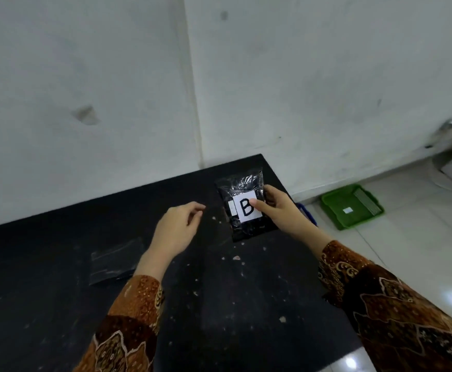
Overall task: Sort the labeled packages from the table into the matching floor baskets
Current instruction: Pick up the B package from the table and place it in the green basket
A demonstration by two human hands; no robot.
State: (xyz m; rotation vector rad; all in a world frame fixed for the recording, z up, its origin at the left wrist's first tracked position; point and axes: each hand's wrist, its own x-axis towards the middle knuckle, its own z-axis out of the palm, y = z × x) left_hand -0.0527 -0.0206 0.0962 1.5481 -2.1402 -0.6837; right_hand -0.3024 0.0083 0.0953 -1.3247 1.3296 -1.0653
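On the left part of the black table (45, 277), a flat dark plastic bag (116, 261) lies alone, no label visible, well apart from both hands. Left hand (178, 228) hovers over the table middle, holding nothing, fingers loosely curled with thumb and fingertips near each other but apart; it sits just left of the labeled package, not touching. Package (246, 208), black contents in shiny clear wrap, is near the table's far right corner, slightly tilted, with a white label (247, 207) marked "B" facing up. Right hand (276, 208) grips its right edge, thumb pressed on the label beside the letter, fingers wrapped behind. Cannot tell if the package rests on the table or is lifted. Both sleeves are brown patterned. Right of the table, on the white tile floor, a blue basket (306, 212) edge peeks out behind the right wrist, then a green basket (352, 206) with a small white tag inside.
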